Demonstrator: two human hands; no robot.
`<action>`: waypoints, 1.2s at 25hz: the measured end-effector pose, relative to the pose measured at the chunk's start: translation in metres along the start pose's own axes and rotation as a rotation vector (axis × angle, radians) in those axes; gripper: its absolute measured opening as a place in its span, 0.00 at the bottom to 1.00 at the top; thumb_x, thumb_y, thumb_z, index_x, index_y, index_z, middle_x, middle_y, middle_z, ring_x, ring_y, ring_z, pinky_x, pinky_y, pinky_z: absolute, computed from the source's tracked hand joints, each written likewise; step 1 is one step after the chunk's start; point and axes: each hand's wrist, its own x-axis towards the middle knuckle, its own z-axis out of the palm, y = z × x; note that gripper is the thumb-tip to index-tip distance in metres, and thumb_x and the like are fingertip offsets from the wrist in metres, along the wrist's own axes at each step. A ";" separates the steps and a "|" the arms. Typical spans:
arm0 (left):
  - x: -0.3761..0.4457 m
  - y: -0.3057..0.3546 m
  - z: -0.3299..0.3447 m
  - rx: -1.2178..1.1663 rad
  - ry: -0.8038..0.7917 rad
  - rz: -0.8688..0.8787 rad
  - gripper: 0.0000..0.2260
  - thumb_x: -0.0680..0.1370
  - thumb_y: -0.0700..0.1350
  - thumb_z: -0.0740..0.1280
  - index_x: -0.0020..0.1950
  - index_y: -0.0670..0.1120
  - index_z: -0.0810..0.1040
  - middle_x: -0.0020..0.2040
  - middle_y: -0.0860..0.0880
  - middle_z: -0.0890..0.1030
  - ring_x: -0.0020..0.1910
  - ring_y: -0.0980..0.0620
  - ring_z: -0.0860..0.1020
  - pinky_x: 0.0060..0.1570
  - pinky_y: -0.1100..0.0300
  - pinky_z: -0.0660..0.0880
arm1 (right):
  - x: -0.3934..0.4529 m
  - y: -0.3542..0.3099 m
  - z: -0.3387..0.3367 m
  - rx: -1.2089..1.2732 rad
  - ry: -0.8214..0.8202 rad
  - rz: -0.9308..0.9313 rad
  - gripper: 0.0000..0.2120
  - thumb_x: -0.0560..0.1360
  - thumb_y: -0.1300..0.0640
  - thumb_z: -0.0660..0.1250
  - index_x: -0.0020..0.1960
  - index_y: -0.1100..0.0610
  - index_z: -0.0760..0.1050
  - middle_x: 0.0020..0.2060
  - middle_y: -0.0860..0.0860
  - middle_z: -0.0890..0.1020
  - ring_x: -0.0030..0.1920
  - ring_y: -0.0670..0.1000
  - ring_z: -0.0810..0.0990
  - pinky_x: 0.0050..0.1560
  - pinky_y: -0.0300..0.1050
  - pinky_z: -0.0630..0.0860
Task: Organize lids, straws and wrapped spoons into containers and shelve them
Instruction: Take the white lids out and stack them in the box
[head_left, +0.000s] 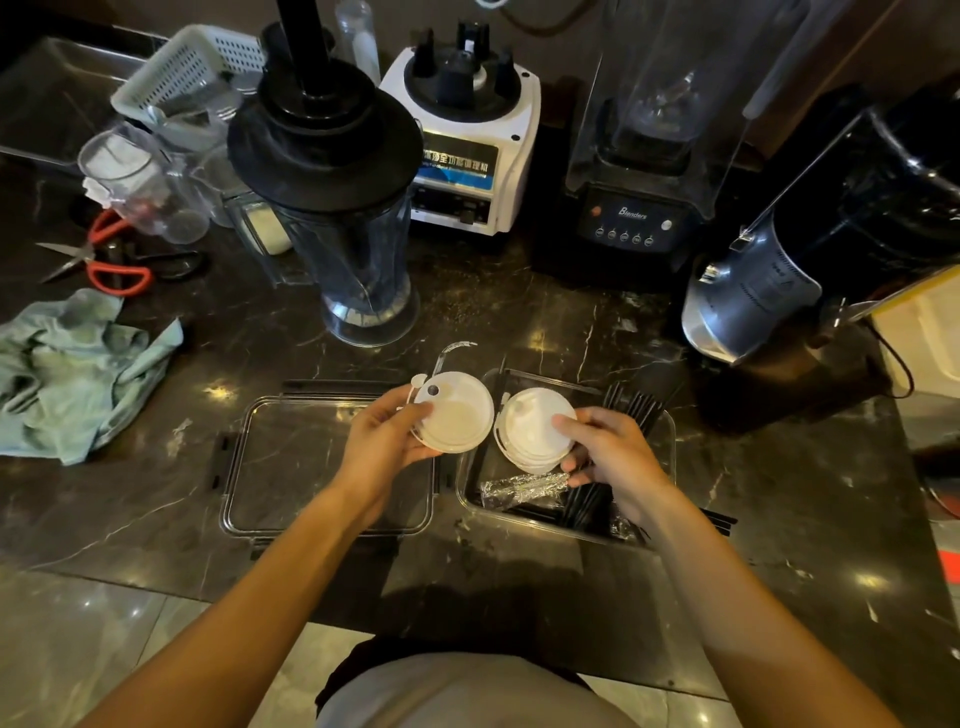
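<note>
Sorting is barely underway, I judge: my left hand (387, 441) grips a white lid (457, 413) above the near-empty left container (244, 467), while my right hand (610, 454) curls its fingers (563, 423) round a stack of lids (535, 431) over the right container (667, 431). That one holds black straws (636, 408) and a wrapped spoon (522, 488) mixed together. Both sit on the bench (571, 322); separating and shelving remain.

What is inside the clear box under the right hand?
Black straws and a wrapped spoon lie in the clear box. The right hand and its white lids hide the middle.
</note>
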 end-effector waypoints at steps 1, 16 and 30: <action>0.000 0.001 0.002 0.004 -0.004 -0.002 0.13 0.82 0.40 0.68 0.66 0.42 0.81 0.60 0.43 0.85 0.59 0.43 0.85 0.51 0.52 0.84 | -0.002 0.001 -0.002 -0.012 -0.002 0.001 0.10 0.80 0.56 0.72 0.57 0.61 0.80 0.38 0.54 0.81 0.32 0.48 0.81 0.31 0.42 0.81; -0.004 0.003 0.017 -0.029 -0.048 0.012 0.13 0.81 0.38 0.68 0.66 0.40 0.80 0.63 0.41 0.83 0.60 0.41 0.84 0.48 0.54 0.84 | -0.022 -0.008 -0.013 0.280 -0.035 -0.135 0.11 0.81 0.56 0.69 0.57 0.62 0.81 0.34 0.55 0.78 0.29 0.50 0.74 0.29 0.43 0.77; -0.026 0.016 0.010 -0.051 -0.139 0.060 0.19 0.84 0.51 0.62 0.69 0.43 0.79 0.64 0.40 0.83 0.62 0.40 0.82 0.59 0.46 0.80 | -0.039 -0.012 0.073 -0.030 -0.106 -0.221 0.14 0.83 0.52 0.65 0.67 0.52 0.77 0.46 0.60 0.83 0.36 0.50 0.81 0.36 0.50 0.84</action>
